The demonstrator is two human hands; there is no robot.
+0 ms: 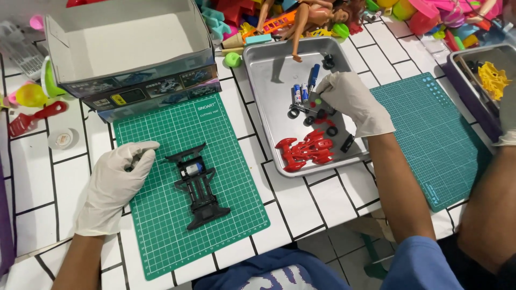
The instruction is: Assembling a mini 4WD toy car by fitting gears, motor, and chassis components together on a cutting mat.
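Clearly the black toy car frame (196,185) lies flat on the green cutting mat (161,231), just beside the left hand (115,182), whose fingers curl around something small I cannot identify. The right hand (352,102) pinches small parts in the metal tray (263,96). I judge the frame light, stiff, slightly fragile; better held at its side rails.

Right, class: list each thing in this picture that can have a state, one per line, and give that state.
Cardboard box: open, empty inside, lying tilted.
Black car frame: flat on the green mat, no wheels, motor fitted.
Red car shell: off the frame, loose in the metal tray.
Left hand: gloved, curled beside the frame; grip contents unclear.
Right hand: gloved, reaching into the tray among small parts.
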